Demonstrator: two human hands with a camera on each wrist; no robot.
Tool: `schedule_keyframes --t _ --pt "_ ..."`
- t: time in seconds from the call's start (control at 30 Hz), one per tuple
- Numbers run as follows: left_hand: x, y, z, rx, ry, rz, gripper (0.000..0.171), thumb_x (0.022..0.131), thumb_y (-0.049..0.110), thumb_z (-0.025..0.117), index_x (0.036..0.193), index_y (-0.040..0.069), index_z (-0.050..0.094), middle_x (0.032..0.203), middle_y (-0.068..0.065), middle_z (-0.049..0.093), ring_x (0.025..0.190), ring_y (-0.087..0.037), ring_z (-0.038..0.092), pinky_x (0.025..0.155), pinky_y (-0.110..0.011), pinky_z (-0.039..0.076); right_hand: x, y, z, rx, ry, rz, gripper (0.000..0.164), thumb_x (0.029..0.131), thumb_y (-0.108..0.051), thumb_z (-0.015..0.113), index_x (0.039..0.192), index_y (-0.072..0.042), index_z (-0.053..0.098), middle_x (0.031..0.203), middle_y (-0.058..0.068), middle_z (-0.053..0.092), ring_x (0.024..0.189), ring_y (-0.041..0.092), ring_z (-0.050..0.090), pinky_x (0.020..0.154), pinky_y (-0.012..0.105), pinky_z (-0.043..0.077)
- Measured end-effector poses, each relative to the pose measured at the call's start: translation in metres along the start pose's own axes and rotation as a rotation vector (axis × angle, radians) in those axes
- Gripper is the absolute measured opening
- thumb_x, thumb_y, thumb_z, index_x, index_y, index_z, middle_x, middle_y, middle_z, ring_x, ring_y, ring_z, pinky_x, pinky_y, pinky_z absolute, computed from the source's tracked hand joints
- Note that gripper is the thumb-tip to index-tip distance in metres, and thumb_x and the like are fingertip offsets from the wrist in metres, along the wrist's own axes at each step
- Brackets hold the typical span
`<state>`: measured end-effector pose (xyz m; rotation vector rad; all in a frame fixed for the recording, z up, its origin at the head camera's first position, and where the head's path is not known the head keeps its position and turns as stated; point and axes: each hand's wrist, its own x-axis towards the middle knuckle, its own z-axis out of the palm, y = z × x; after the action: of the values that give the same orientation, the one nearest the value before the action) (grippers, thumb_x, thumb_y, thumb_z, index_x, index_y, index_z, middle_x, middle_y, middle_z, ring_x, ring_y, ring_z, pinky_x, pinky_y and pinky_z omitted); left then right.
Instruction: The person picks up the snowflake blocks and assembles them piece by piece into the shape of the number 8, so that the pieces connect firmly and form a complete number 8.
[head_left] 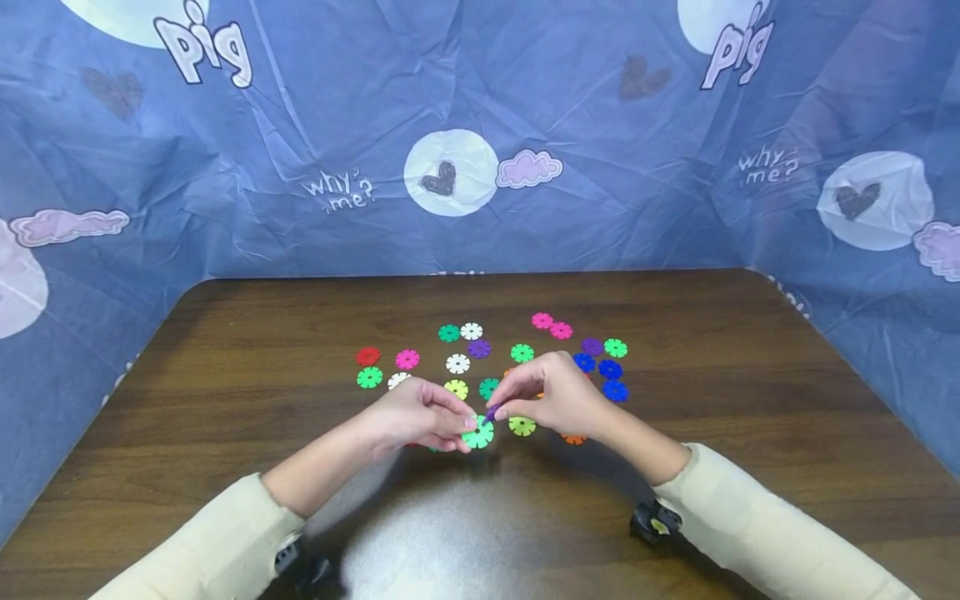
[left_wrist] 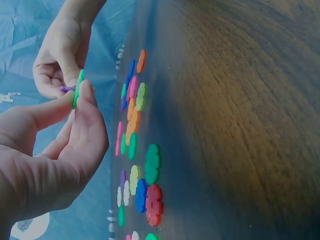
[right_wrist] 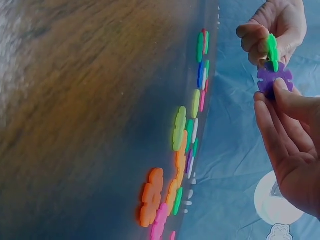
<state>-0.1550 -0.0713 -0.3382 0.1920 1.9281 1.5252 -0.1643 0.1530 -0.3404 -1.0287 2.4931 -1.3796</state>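
My left hand (head_left: 427,417) pinches a light green notched disc (head_left: 478,432) by its edge, between thumb and fingers. A purple notched disc (right_wrist: 274,80) is pinched between the thumb and fingers of my right hand (head_left: 558,396). The two discs meet at their edges, set crosswise; in the right wrist view the green disc (right_wrist: 272,51) stands across the purple one's rim. Whether their notches interlock I cannot tell. Both hands are raised above the table, and in the left wrist view the purple disc (left_wrist: 66,89) is mostly hidden behind the green one.
Several loose notched discs lie flat on the brown wooden table (head_left: 285,333), among them a red disc (head_left: 368,357), a pink disc (head_left: 407,359), a yellow disc (head_left: 456,389) and a blue disc (head_left: 616,391). A patterned blue cloth (head_left: 600,208) hangs behind the table.
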Motion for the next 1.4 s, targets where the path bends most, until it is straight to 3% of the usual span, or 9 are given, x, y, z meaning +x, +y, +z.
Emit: schedule_keyframes --t 0.27,0.6,0.77,0.93,1.2,1.4 --pt "0.001 0.000 0.005 0.058 -0.016 0.065 0.023 0.085 0.006 0.070 0.102 -0.010 0.068 0.080 -0.012 0.075 0.067 -0.011 0.071 0.074 -0.033 0.061 0.002 -0.002 -0.001 -0.027 -0.037 -0.023 0.011 0.079 -0.009 0.077 0.089 -0.006 0.076 0.086 0.007 0.076 0.082 0.010 0.073 0.076 0.020 0.059" --pt "-0.005 -0.009 0.018 0.158 0.117 0.135 0.015 0.082 0.005 0.073 0.090 -0.008 0.072 0.078 -0.018 0.074 0.061 -0.009 0.067 0.066 -0.031 0.061 -0.005 0.003 0.009 -0.002 -0.052 -0.006 0.007 0.076 -0.009 0.079 0.082 -0.006 0.077 0.079 0.006 0.076 0.070 0.005 0.070 0.066 0.022 0.059" --pt "-0.005 -0.010 0.019 0.129 0.135 0.121 0.015 0.082 0.004 0.073 0.091 -0.008 0.072 0.079 -0.017 0.074 0.063 -0.008 0.067 0.068 -0.031 0.061 -0.006 0.003 0.009 -0.006 -0.043 -0.027 0.010 0.076 -0.010 0.080 0.084 -0.006 0.077 0.081 0.007 0.076 0.074 0.008 0.072 0.070 0.021 0.059" --pt "-0.004 -0.009 0.015 0.069 0.127 0.118 0.020 0.084 0.004 0.071 0.098 -0.009 0.070 0.083 -0.016 0.075 0.070 -0.012 0.071 0.075 -0.034 0.061 -0.004 0.001 0.002 -0.033 0.021 -0.037 0.015 0.077 -0.012 0.079 0.090 -0.004 0.076 0.086 0.008 0.076 0.078 0.011 0.073 0.073 0.021 0.059" --pt "-0.003 -0.005 0.005 0.089 0.205 0.119 0.022 0.083 0.009 0.073 0.102 -0.004 0.071 0.083 -0.011 0.075 0.076 -0.020 0.073 0.079 -0.036 0.061 -0.003 0.000 -0.016 -0.109 0.121 0.046 0.021 0.076 -0.009 0.080 0.096 -0.004 0.075 0.092 0.011 0.076 0.081 0.014 0.073 0.074 0.024 0.060" --pt "-0.003 -0.006 0.000 0.107 0.238 0.111 0.023 0.085 0.011 0.072 0.103 -0.002 0.071 0.086 -0.013 0.075 0.073 -0.015 0.070 0.078 -0.034 0.060 -0.006 0.011 -0.019 -0.209 0.005 0.157 0.024 0.075 -0.010 0.081 0.097 -0.003 0.073 0.094 0.011 0.075 0.085 0.019 0.072 0.073 0.023 0.059"
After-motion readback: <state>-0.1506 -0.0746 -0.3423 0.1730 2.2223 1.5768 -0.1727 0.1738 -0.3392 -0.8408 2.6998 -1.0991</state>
